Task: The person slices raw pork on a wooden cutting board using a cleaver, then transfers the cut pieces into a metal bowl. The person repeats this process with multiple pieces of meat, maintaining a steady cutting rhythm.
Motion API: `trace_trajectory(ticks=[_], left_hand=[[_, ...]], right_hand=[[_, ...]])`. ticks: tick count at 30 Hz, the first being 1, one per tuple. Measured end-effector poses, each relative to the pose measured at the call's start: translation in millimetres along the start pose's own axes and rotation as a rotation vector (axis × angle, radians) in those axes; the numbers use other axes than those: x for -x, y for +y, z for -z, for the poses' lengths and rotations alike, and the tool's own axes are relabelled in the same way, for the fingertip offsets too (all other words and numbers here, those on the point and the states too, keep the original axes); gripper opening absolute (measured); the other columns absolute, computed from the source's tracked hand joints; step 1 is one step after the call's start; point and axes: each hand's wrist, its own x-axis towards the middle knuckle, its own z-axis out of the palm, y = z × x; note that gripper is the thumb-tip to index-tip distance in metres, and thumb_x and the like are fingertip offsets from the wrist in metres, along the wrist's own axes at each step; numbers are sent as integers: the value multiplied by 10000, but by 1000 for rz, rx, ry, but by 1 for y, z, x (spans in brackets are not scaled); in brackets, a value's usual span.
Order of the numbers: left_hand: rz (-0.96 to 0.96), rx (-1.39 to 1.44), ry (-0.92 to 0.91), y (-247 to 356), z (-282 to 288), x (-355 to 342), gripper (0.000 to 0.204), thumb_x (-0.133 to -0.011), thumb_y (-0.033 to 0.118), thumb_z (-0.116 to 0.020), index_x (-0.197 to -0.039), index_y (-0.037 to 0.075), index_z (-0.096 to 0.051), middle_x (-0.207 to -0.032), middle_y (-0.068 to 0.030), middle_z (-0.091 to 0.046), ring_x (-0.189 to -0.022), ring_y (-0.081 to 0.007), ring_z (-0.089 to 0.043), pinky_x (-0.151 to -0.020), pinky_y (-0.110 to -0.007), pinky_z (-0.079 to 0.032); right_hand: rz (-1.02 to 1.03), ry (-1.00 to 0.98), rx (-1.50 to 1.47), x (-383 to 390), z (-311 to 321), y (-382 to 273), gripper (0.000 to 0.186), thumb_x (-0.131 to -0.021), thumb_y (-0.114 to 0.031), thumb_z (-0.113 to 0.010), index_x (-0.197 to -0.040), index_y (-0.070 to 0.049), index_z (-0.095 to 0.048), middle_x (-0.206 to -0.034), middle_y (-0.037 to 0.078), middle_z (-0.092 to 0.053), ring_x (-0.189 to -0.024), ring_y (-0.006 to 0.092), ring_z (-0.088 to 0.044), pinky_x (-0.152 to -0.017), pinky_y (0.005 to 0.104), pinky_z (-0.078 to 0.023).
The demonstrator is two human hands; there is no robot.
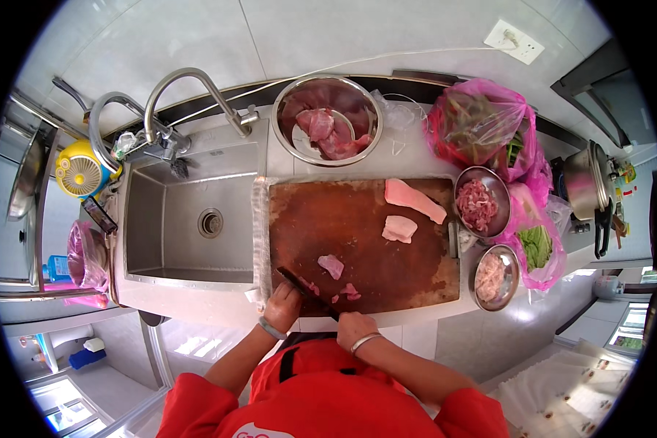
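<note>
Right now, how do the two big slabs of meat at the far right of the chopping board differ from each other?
The long slab lies farther from the person, near the board's far right corner; the short slab lies nearer, just below it. The long slab is an elongated strip set slantwise, the short slab a compact, squarish chunk. The long slab looks pinker, the short slab paler. Both are raw, uncut, and rest on the wooden chopping board away from both hands.

Pink bags (482, 124) right of board; blue bottle (57, 269), perhaps, far left.
</note>
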Motion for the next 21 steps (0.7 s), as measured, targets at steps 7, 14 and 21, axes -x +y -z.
trace_trajectory(ticks=[7,14,21], left_hand=[[-29,23,10,15,2,-6,258,-665,-34,-591,-910,44,-610,-917,-112,-587,-906,-312,-564,-794,-378,-485],[-115,12,-28,21,6,-13,275,-686,-14,-594,-956,42,-597,-924,-105,-584,-941,-306,-551,-847,-380,-459],[32,99,39,34,10,-11,262,-708,6,-616,-965,51,-592,-945,-99,-570,-931,-304,-547,-831,-369,-455]], right_hand=[[-72,-56,9,21,10,9,197,-753,-117,-541,-863,-8,-662,-899,206,-638,-875,347,-617,-776,418,-490],[-49,-9,7,11,5,2,194,-734,-103,-508,-824,-14,-655,-861,227,-633,-839,367,-617,-757,425,-492],[-75,34,-51,35,-2,40,221,-749,-126,-478,-846,-15,-643,-857,226,-627,-838,384,-604,-765,441,-481]])
